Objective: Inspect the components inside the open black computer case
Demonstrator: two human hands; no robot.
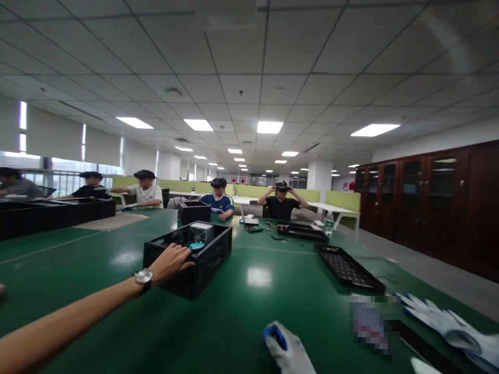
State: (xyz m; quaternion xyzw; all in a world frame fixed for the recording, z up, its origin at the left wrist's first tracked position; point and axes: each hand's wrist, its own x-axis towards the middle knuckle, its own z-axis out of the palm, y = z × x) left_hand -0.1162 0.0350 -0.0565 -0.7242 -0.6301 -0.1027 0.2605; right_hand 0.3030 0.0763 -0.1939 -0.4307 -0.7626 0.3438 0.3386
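My left hand (171, 264), bare and with a watch on its wrist, reaches out to a black computer case (212, 262). Its fingers hook over the near rim while the thumb lies along the outside wall. Inside the open case sit a grey power supply (205, 228), a fan (197, 236) and a light-blue part (197, 245). At the bottom edge of the view is my right hand (288, 349) in a white and blue glove. Its fingers are curled, and anything inside them is hidden. It stays apart from the case, over the green table (234, 317).
White gloves (444, 322) lie at the right, beside a dark flat strip (424, 343). Farther back are a black panel (349, 267), another black tray (302, 232), a water bottle (329, 222) and a second case (194, 212). Several people sit across and to the left.
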